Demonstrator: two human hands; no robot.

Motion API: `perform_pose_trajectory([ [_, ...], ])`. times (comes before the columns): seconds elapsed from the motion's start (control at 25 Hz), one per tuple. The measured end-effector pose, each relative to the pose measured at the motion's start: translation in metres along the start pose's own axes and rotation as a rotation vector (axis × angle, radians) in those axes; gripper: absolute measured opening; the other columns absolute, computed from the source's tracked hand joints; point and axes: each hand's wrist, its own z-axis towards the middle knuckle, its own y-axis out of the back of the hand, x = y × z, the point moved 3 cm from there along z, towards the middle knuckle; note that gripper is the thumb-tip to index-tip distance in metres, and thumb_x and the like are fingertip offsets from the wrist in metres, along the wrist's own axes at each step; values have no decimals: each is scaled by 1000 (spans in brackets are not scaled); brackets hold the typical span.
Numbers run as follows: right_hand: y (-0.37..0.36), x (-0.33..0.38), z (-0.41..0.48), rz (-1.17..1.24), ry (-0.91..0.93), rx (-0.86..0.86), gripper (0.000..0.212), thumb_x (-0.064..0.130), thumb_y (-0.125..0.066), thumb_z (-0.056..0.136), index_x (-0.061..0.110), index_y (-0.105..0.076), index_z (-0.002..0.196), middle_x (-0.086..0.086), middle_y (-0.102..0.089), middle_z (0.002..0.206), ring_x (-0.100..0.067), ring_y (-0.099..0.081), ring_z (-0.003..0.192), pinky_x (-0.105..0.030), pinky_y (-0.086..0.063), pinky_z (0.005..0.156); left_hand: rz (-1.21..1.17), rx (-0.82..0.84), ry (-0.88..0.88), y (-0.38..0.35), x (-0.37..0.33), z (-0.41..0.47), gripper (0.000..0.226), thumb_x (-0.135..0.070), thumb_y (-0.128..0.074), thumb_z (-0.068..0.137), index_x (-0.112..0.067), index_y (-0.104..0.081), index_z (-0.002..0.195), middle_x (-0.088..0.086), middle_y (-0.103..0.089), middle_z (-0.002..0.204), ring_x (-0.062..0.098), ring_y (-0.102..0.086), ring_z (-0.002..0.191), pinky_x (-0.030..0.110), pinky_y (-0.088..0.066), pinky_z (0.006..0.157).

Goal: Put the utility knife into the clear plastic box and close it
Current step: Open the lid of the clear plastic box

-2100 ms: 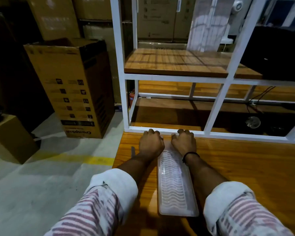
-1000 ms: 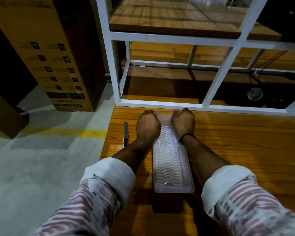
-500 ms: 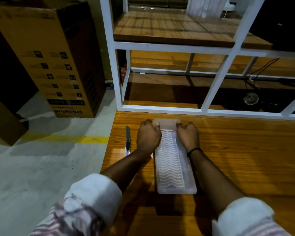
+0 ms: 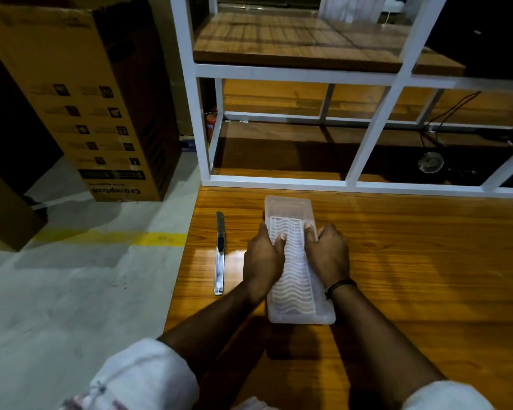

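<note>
Both hands are clamped on the clear plastic box (image 4: 293,279) at frame centre: left hand (image 4: 262,263) and right hand (image 4: 329,255) on its long sides, thumbs on the lid. Even prying is advised. Left of it, the utility knife (image 4: 219,255) is seen on the bench (image 4: 412,261).

Clear box (image 4: 296,279) lengthwise on wooden table (image 4: 412,261), gripped at both long sides: left hand (image 4: 262,263) at 9 o'clock, right hand (image 4: 328,254) at 3 o'clock, thumbs over lid. Knife (image 4: 219,253) flat on table, well apart at 9 o'clock of box, near table edge.
</note>
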Motion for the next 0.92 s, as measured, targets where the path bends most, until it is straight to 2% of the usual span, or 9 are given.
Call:
perform_pose_trajectory([
  [0.2,2,3,-2,-28,24,-31,52,48,-52,99,-2,-62,98,-23,-69,97,-39,-66,88,-33,-43,65,-77,-25,-32,4,-4,-7,53,-37,-55,103,-17,-44,150,5,-72,128,22,-71,111,37,-60,90],
  [0.36,3,5,-2,13,28,-23,48,44,-54,99,-2,-62,93,-24,-68,94,-40,-66,87,-33,-43,66,-129,0,-4,8,-1,-5,51,-38,-56,102,-18,-49,148,5,-72,129,23,-71,112,41,-60,92],
  [0.44,1,10,-1,35,14,28,46,45,-54,99,-1,-62,94,-22,-69,95,-39,-66,90,-35,-49,68,-134,35,7,13,-1,-2,43,-36,-53,104,-17,-54,142,5,-73,126,24,-71,111,40,-60,91],
  [0.52,3,19,-2,10,16,81,45,46,-56,98,1,-61,103,-21,-68,104,-38,-67,96,-36,-52,72,-178,73,42,20,0,0,39,-39,-47,106,-19,-58,137,-1,-72,120,20,-72,107,32,-60,82],
  [0.6,9,34,-12,-103,34,141,56,52,-57,95,3,-55,122,-21,-63,122,-38,-62,111,-40,-54,83,-237,92,134,31,1,-2,38,-47,-44,105,-25,-65,129,-11,-70,112,11,-71,97,19,-53,71],
  [0.68,15,47,-31,-332,52,254,76,66,-52,90,10,-43,140,-20,-50,140,-39,-50,126,-45,-49,98,-329,104,202,38,1,1,41,-53,-41,104,-28,-72,113,-11,-75,103,5,-71,88,16,-53,67],
  [0.76,18,60,-50,-530,72,380,94,81,-44,82,14,-35,147,-21,-39,149,-42,-42,132,-48,-43,103,-336,139,227,39,0,5,37,-43,-36,109,-29,-71,108,-17,-71,92,-9,-63,74,6,-49,58],
  [0.8,18,65,-57,-583,64,428,103,87,-42,77,14,-31,149,-23,-33,153,-44,-38,135,-50,-42,104,-334,158,235,39,-1,6,39,-42,-35,109,-29,-73,111,-22,-68,89,-11,-61,74,6,-49,59],
  [0.92,11,74,-60,-651,28,496,122,93,-44,69,11,-19,156,-28,-21,160,-49,-32,139,-55,-38,106,-424,194,340,35,9,11,44,-60,-43,101,-38,-81,96,-20,-78,87,5,-74,89,37,-61,89],
])
